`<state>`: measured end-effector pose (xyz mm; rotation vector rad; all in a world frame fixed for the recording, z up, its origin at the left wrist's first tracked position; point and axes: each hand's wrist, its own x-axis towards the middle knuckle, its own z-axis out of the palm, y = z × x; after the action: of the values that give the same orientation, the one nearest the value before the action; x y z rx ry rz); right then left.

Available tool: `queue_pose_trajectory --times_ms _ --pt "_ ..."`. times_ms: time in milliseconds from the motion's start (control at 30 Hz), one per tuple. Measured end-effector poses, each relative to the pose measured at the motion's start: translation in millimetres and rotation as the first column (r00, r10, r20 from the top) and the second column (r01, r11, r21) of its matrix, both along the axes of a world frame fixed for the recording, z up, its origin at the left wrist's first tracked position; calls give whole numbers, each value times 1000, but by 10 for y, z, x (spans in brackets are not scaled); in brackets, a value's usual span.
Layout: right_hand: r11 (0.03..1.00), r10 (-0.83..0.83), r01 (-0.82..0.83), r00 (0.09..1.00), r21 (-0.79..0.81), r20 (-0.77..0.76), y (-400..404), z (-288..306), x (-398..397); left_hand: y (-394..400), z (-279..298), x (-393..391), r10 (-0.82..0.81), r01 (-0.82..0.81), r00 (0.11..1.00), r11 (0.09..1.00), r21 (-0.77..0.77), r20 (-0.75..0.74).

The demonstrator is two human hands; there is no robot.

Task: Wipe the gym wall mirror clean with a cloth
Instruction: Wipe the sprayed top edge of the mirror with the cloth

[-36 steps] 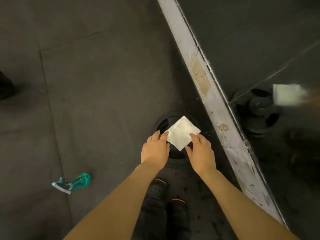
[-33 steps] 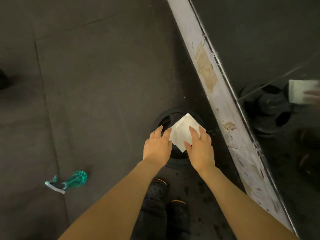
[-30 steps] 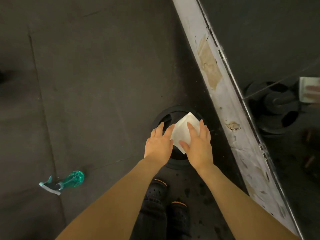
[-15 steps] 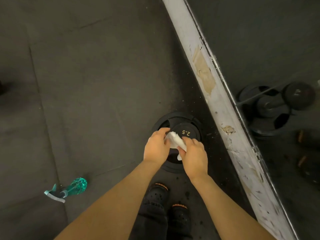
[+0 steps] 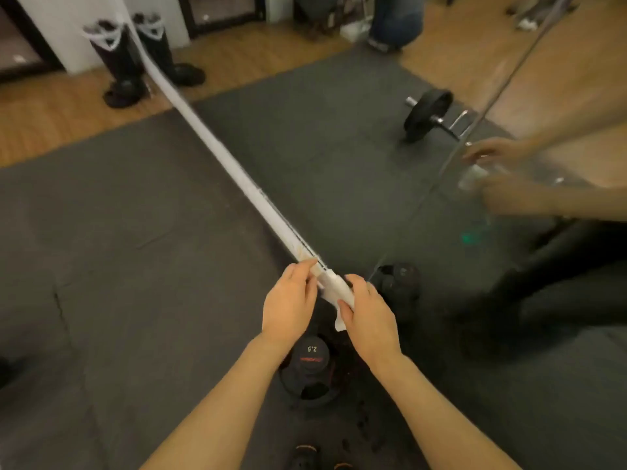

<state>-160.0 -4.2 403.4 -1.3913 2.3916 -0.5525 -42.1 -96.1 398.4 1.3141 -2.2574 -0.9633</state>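
Mirror (image 5: 441,79) fills right side, white bottom edge (image 5: 217,144) running diagonally along dark floor mat (image 5: 118,232). Weight plate (image 5: 310,364) below both hands. Left hand (image 5: 290,305), right hand (image 5: 368,315) each pinching folded white cloth (image 5: 334,290), held between them near mirror edge.

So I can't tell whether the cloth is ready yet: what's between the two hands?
In the head view, only the folded white cloth spans between the left hand and right hand; both grip it.

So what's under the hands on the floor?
A black weight plate marked 2.5 lies on the dark mat, below the left hand and right hand holding the white cloth. The forearms cover part of the plate.
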Motion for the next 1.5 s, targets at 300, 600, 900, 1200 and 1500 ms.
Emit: queue_pose_trajectory --times_ms 300,600,900,1200,1500 --pt "717 -410 -124 721 -686 -559 609 2797 -825 232 2543 -1012 -400 201 791 885 -421 -462" --pt "569 -728 -462 101 -680 -678 829 4806 -1543 545 4547 -1731 -662 258 372 747 -613 -650" --pt "782 -582 -276 0 -559 -813 769 5566 -2019 349 5276 -2167 -736 6 529 501 -866 -422" --pt "900 -421 -165 -85 -404 -903 1218 5430 -2191 419 5342 -2568 -592 -216 723 295 -931 -356" --pt "880 -436 -242 -68 -409 -897 1282 5441 -2261 490 5172 -2881 -746 -116 635 167 -979 -202"
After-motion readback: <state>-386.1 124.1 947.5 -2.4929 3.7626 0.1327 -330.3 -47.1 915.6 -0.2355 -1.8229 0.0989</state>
